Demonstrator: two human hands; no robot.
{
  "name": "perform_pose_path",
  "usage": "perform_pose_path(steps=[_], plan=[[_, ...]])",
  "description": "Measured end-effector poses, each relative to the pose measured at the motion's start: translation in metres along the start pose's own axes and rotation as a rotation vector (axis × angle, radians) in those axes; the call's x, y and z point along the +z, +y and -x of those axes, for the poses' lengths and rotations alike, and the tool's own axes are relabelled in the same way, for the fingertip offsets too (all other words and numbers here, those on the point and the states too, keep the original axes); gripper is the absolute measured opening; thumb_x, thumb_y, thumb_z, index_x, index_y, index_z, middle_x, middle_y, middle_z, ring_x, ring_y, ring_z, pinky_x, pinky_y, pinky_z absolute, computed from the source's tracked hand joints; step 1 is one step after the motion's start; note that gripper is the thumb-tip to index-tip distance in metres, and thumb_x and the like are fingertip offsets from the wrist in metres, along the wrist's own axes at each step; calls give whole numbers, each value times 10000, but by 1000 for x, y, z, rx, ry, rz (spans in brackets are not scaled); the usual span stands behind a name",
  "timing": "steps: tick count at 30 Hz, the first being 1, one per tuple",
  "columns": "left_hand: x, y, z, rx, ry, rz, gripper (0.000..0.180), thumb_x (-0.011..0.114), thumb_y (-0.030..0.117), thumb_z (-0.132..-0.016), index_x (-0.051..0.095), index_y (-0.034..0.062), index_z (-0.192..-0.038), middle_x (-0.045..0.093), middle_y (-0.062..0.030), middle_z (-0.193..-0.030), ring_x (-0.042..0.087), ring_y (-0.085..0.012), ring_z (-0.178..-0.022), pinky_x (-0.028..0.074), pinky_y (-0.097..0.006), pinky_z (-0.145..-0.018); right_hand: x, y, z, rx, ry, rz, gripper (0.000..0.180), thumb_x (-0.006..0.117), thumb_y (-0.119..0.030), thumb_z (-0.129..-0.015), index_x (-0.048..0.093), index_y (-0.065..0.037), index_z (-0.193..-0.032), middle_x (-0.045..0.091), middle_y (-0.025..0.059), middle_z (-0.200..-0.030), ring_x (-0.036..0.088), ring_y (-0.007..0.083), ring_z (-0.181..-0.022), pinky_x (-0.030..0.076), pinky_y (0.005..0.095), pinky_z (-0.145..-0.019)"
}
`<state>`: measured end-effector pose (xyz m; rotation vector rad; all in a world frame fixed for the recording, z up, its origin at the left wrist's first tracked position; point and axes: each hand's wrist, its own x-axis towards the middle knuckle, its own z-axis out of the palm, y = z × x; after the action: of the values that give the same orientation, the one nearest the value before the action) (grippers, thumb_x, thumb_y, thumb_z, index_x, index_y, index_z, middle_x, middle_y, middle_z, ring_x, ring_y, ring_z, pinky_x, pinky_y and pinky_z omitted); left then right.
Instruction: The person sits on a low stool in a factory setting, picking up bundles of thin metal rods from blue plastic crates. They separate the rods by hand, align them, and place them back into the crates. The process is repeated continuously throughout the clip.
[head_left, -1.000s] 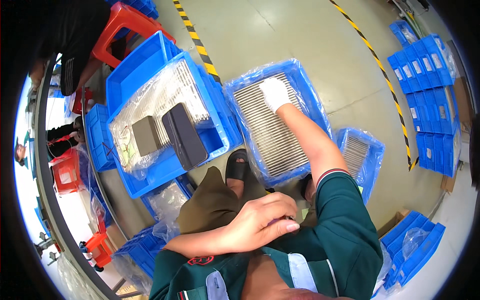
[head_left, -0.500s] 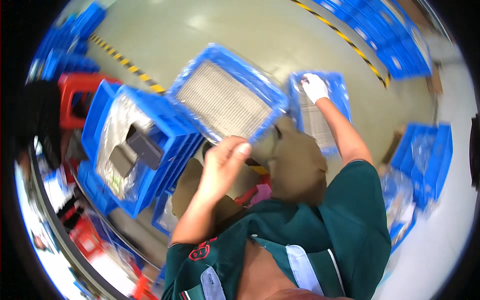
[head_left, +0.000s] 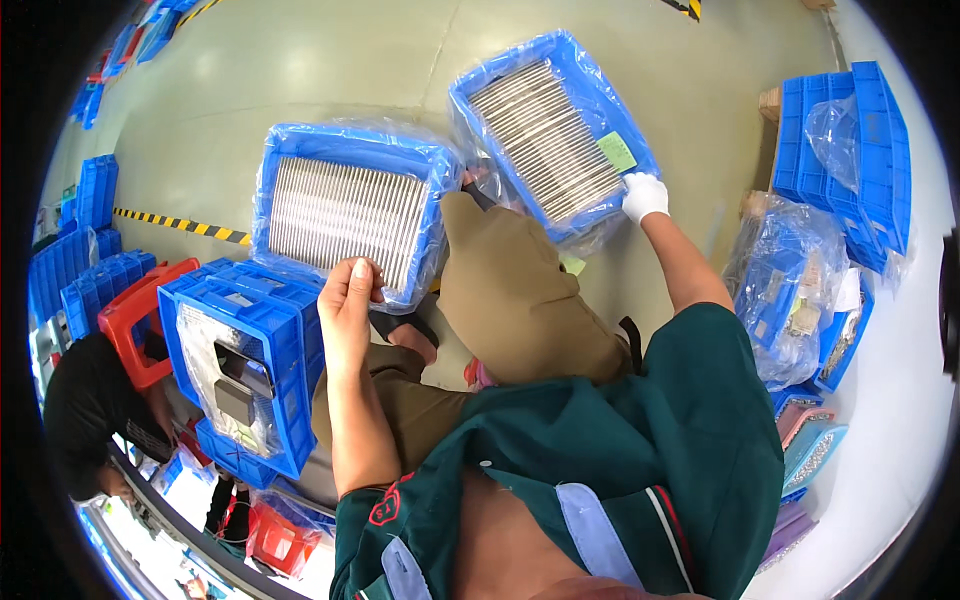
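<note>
Glossy floor (head_left: 340,75) bears a blue plastic bin (head_left: 590,85) at right with slim metallic rods (head_left: 545,140); at its near rim, the white-gloved right hand (head_left: 646,197), grip unclear. Fingers drawn narrow, contents unclear, the left hand (head_left: 346,305) is nearest the left film-lined bin (head_left: 350,143).

Smooth grey-green floor (head_left: 330,60) carrying blue bins, crates and a red stool.
The floor is pale, glossy in patches and crossed by a thin seam line; black-and-yellow striped tape (head_left: 185,224) runs along it at the left, with another short stretch at the top right. Directly on it stand two film-lined bins, the left bin (head_left: 360,150) and the right bin (head_left: 590,85), angled apart with their near corners close. Beside the left bin rises a stack of blue crates (head_left: 295,345), the red stool (head_left: 135,320) just behind; a sandalled foot (head_left: 413,341) rests nearby.
</note>
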<state>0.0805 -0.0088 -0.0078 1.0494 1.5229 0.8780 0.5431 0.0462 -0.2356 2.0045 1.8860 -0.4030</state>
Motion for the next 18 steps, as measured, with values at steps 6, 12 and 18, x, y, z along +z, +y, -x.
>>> perform_pose_path(steps=[6,12,18], plan=[[6,-11,-14,-72,82,-46,268,519,237,-955,582,-6,-862,534,-9,-723,461,-80,-650,394,-221,-618,17,-24,-45,-290,75,121,159,495,-130,-805,646,-109,-851,638,115,-909,611,276,-888,469,416,-758],[2,-19,-19,-105,82,-80,254,512,221,-956,580,-5,-863,538,-15,-746,463,-81,-670,394,-222,-627,48,-39,-109,-411,232,113,168,468,-112,-830,625,-73,-879,617,121,-904,590,268,-901,477,402,-740],[-1,-25,-21,-162,101,-106,251,513,225,-954,576,-4,-873,539,-16,-764,463,-82,-679,392,-220,-634,65,-52,-144,-577,41,303,156,474,-99,-812,593,-68,-909,589,122,-913,570,260,-896,456,383,-726]])
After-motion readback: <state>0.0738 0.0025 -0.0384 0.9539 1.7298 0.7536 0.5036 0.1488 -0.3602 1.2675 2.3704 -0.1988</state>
